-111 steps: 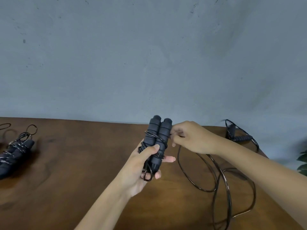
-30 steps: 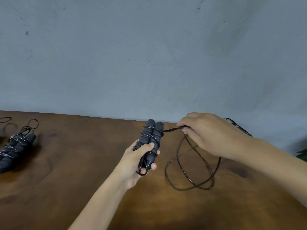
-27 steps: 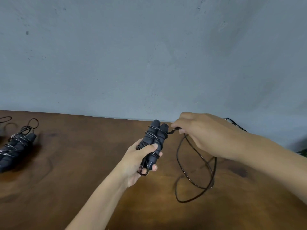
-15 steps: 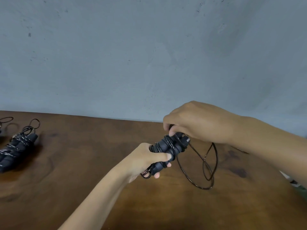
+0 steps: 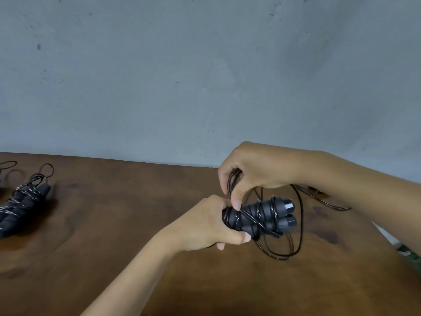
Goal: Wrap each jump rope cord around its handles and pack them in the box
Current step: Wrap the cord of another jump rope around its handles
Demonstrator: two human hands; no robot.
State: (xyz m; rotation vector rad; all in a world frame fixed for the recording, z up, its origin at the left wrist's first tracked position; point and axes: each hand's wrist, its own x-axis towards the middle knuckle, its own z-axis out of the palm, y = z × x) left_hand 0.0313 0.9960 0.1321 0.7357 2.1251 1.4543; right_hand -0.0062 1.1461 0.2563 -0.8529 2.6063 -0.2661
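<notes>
My left hand grips a pair of black foam jump rope handles, held side by side and pointing right, above the brown wooden table. Several turns of thin black cord wind around them. My right hand is just above the handles and pinches a bunch of the black cord; its thumb presses down on the wound turns. The loose remainder of the cord hangs in loops to the table on the right. No box is in view.
A wrapped black jump rope lies at the table's left edge, with small cord loops beside it. Another cord piece lies under my right forearm. A grey wall stands behind the table. The table's right edge runs close to my right arm.
The handles have tilted from upright to pointing right. My right hand has wound more cord on, shortening the loose loops, and now sits directly above the handles.
</notes>
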